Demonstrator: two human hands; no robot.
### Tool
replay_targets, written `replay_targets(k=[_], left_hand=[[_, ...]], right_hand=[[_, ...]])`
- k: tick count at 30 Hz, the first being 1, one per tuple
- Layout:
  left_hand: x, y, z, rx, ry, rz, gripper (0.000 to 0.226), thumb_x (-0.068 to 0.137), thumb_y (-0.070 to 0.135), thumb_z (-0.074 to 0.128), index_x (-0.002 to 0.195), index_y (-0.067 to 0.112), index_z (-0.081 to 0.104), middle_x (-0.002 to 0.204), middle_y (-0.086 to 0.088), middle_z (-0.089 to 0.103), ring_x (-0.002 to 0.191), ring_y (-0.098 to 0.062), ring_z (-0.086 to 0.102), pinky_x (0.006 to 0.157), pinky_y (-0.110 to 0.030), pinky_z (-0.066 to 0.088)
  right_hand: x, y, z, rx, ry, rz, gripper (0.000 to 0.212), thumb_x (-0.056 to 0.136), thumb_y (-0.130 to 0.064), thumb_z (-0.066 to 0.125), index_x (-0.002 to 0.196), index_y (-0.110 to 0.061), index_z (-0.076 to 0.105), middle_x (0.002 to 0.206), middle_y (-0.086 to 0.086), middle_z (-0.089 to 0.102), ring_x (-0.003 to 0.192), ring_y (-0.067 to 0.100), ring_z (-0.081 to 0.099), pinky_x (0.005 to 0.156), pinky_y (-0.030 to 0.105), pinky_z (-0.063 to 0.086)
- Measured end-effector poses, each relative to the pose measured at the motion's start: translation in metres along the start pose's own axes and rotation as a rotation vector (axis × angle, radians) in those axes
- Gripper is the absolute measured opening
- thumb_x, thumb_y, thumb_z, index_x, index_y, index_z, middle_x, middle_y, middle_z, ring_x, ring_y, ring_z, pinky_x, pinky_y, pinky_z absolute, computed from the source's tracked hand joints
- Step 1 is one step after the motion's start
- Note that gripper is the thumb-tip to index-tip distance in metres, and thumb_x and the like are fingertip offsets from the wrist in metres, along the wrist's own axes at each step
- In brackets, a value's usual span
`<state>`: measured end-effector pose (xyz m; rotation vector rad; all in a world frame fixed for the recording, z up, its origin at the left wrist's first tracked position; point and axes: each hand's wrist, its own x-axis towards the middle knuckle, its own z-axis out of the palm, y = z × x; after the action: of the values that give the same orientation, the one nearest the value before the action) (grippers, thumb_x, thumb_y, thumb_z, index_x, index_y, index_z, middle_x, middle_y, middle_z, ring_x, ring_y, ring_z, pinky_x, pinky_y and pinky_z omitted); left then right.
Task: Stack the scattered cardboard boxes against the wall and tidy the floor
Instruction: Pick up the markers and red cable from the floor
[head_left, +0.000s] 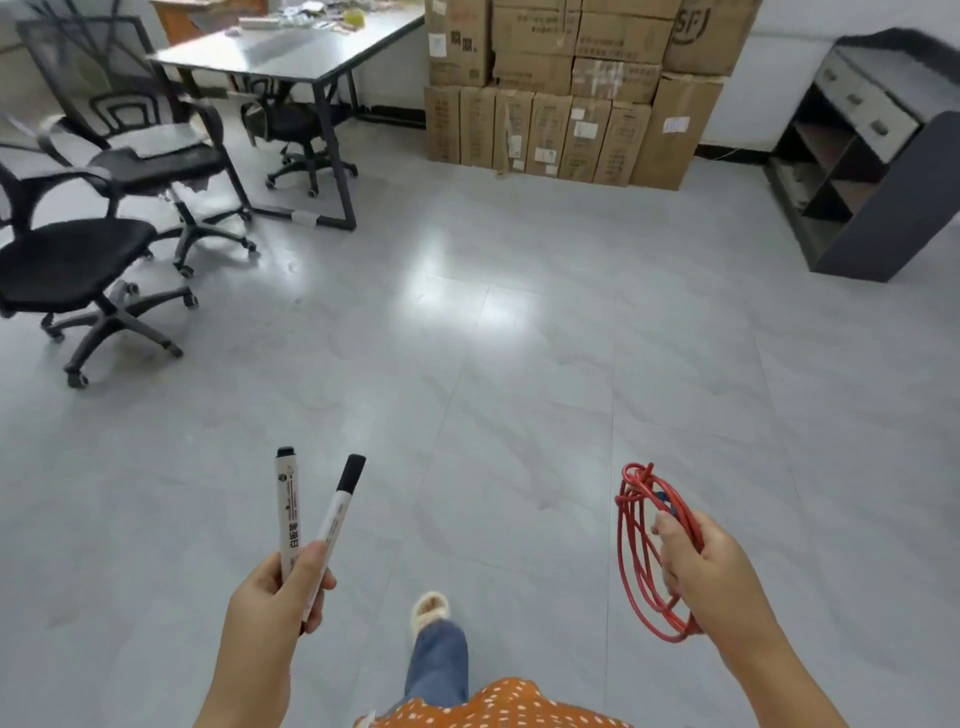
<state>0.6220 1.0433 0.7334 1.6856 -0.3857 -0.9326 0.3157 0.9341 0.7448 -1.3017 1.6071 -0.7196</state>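
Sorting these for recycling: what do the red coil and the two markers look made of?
Red coil: probably plastic-coated wire, judging by its glossy skin and springy loops. Two markers: seemingly hard plastic, with smooth white printed barrels and matte black caps.

The grey tiled floor (519, 364) is occupied at the far wall by stacked cardboard boxes (566, 93). Left of the boxes a table (291, 52) and office chairs (88, 260) are set — right, a dark cabinet (878, 156).

My one camera sat on my head, looking forward and down. My hands showed near its bottom edge, the floor (519, 338) stretched ahead, and the boxes (566, 98) by the wall stood far off.
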Motion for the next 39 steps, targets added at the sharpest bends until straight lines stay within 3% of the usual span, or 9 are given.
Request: replay_targets(k=[8, 10, 15, 21, 26, 31, 36, 39], left_hand=[[0.162, 0.121, 0.050, 0.060, -0.109, 0.178, 0.034, 0.087, 0.030, 0.067, 0.072, 0.001, 0.056, 0.070, -0.015, 0.045, 0.062, -0.022, 0.036, 0.061, -0.034, 0.033], [0.187, 0.132, 0.064, 0.057, -0.131, 0.165, 0.037, 0.080, 0.037, 0.067, 0.072, 0.002, 0.056, 0.070, -0.015, 0.045, 0.061, -0.021, 0.037, 0.061, -0.033, 0.033], [0.244, 0.137, 0.106, 0.059, -0.155, 0.059, 0.028, 0.092, 0.022, 0.058, 0.074, 0.000, 0.056, 0.071, -0.014, 0.044, 0.058, -0.018, 0.035, 0.056, -0.030, 0.032], [0.330, 0.177, 0.193, 0.037, -0.125, 0.065, 0.024, 0.092, 0.022, 0.058, 0.077, 0.003, 0.057, 0.072, -0.014, 0.046, 0.060, -0.018, 0.036, 0.058, -0.030, 0.033], [0.391, 0.221, 0.281, 0.002, -0.105, 0.096, 0.023, 0.092, 0.021, 0.058, 0.077, 0.003, 0.057, 0.070, -0.011, 0.048, 0.060, -0.018, 0.037, 0.057, -0.030, 0.033], [0.438, 0.242, 0.349, -0.027, -0.094, 0.057, 0.022, 0.091, 0.020, 0.059, 0.078, 0.002, 0.056, 0.065, -0.006, 0.051, 0.058, -0.016, 0.038, 0.057, -0.029, 0.033], [0.498, 0.255, 0.388, -0.005, -0.059, 0.015, 0.025, 0.092, 0.020, 0.057, 0.080, -0.002, 0.056, 0.066, -0.006, 0.049, 0.058, -0.016, 0.036, 0.056, -0.029, 0.032], [0.546, 0.268, 0.413, -0.011, -0.036, 0.017, 0.026, 0.093, 0.022, 0.056, 0.082, -0.002, 0.056, 0.068, -0.008, 0.049, 0.060, -0.017, 0.037, 0.058, -0.030, 0.033]], right_hand=[[0.127, -0.082, 0.049, 0.049, 0.088, -0.017, 0.028, 0.097, -0.026, 0.047, 0.085, -0.003, 0.055, 0.048, -0.005, 0.038, 0.040, 0.008, 0.036, 0.046, 0.030, 0.036], [0.153, -0.096, 0.056, 0.050, 0.074, -0.019, 0.027, 0.098, -0.027, 0.046, 0.085, -0.005, 0.056, 0.048, -0.004, 0.039, 0.041, 0.008, 0.037, 0.046, 0.028, 0.038], [0.226, -0.117, 0.067, 0.048, 0.049, 0.026, 0.026, 0.098, -0.027, 0.046, 0.085, -0.007, 0.057, 0.045, -0.004, 0.041, 0.042, 0.006, 0.037, 0.050, 0.031, 0.037], [0.347, -0.145, 0.054, 0.045, 0.013, 0.017, 0.028, 0.098, -0.027, 0.046, 0.085, -0.004, 0.056, 0.043, -0.005, 0.039, 0.040, 0.006, 0.034, 0.049, 0.032, 0.034], [0.460, -0.183, 0.026, 0.022, -0.017, -0.050, 0.027, 0.098, -0.023, 0.046, 0.082, -0.002, 0.053, 0.041, -0.007, 0.039, 0.037, 0.004, 0.034, 0.043, 0.024, 0.035], [0.557, -0.218, 0.009, -0.009, -0.044, -0.088, 0.026, 0.099, -0.021, 0.046, 0.074, -0.012, 0.048, 0.041, -0.008, 0.040, 0.038, 0.004, 0.036, 0.041, 0.019, 0.036], [0.636, -0.236, 0.007, -0.003, -0.074, -0.046, 0.025, 0.098, -0.024, 0.046, 0.081, -0.009, 0.054, 0.043, -0.008, 0.037, 0.041, 0.007, 0.033, 0.048, 0.031, 0.033], [0.690, -0.246, 0.013, 0.011, -0.073, -0.023, 0.024, 0.098, -0.024, 0.047, 0.083, -0.007, 0.055, 0.044, -0.008, 0.037, 0.042, 0.008, 0.032, 0.049, 0.031, 0.031]])
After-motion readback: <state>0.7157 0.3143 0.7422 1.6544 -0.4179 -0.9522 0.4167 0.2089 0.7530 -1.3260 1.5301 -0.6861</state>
